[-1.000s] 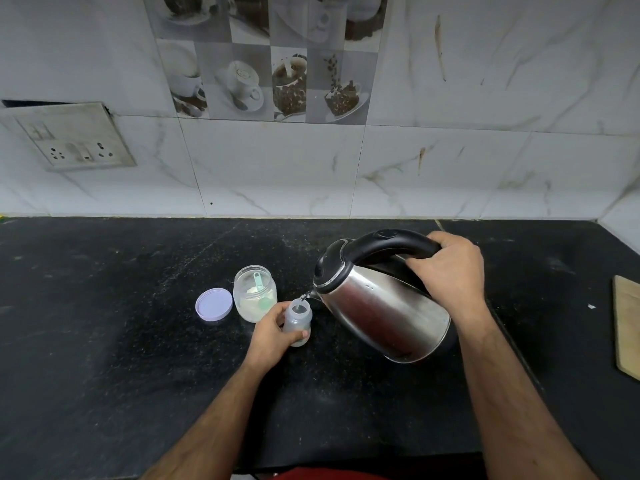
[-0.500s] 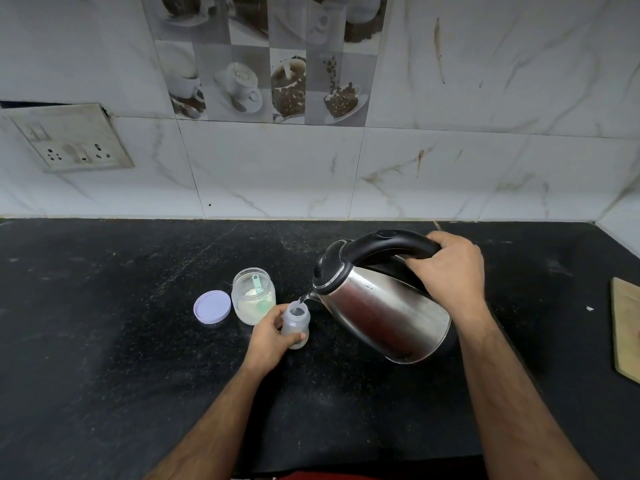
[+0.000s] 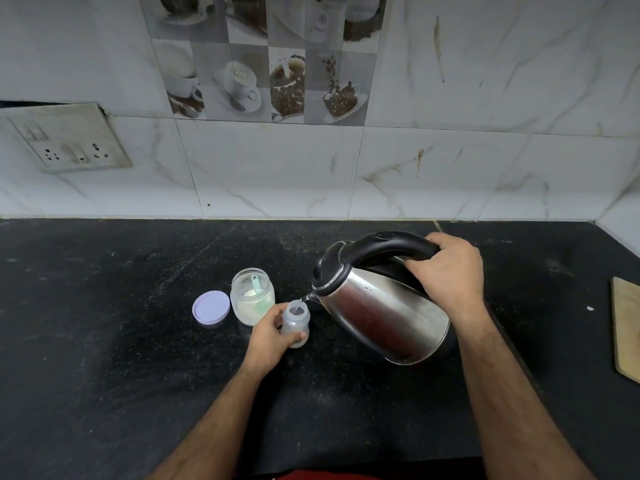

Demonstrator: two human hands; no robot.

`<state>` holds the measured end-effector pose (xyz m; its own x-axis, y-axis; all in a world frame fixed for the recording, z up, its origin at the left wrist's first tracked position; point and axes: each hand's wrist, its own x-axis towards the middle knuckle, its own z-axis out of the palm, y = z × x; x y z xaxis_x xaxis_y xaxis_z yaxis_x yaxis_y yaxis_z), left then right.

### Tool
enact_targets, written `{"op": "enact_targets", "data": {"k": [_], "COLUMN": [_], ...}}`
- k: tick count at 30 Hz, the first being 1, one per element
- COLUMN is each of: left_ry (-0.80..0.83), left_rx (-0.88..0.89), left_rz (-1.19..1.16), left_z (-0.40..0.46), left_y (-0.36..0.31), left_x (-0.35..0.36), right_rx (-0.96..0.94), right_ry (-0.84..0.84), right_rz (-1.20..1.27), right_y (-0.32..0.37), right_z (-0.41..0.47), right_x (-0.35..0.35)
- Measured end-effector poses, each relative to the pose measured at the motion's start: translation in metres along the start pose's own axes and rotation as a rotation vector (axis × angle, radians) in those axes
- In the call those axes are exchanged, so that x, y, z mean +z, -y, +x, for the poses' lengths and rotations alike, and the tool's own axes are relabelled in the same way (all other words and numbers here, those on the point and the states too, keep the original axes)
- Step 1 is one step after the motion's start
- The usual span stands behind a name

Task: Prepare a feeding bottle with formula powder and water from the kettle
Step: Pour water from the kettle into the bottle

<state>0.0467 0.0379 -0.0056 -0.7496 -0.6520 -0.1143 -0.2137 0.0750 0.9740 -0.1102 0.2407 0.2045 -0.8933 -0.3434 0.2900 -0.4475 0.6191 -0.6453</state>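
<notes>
A small translucent feeding bottle (image 3: 296, 318) stands open-topped on the black counter (image 3: 104, 341). My left hand (image 3: 268, 336) grips it from the left. My right hand (image 3: 446, 271) holds the black handle of a steel kettle (image 3: 384, 317), which is tilted to the left with its spout just over the bottle's mouth. A thin stream of water runs from the spout into the bottle. Behind the bottle stands an open clear jar of formula powder (image 3: 252, 301) with a green scoop inside.
The jar's lilac lid (image 3: 211, 307) lies flat to the left of the jar. A wooden board (image 3: 627, 327) lies at the counter's right edge. A socket plate (image 3: 65, 140) is on the tiled wall at the left.
The kettle stays tilted over the bottle and water keeps running in. Neither hand has shifted noticeably.
</notes>
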Motion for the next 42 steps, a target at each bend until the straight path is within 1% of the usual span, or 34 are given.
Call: {"op": "enact_targets", "data": {"k": [42], "left_ry": [0.013], "left_rx": [-0.015], "left_rz": [-0.025], "left_z": [-0.0060], "left_y": [-0.0062], "left_x": [-0.0006], "right_rx": [0.013], "right_ry": [-0.001], "right_rz": [0.003], "right_y": [0.0021], "right_z": [0.0002], "right_x": [0.0016]}}
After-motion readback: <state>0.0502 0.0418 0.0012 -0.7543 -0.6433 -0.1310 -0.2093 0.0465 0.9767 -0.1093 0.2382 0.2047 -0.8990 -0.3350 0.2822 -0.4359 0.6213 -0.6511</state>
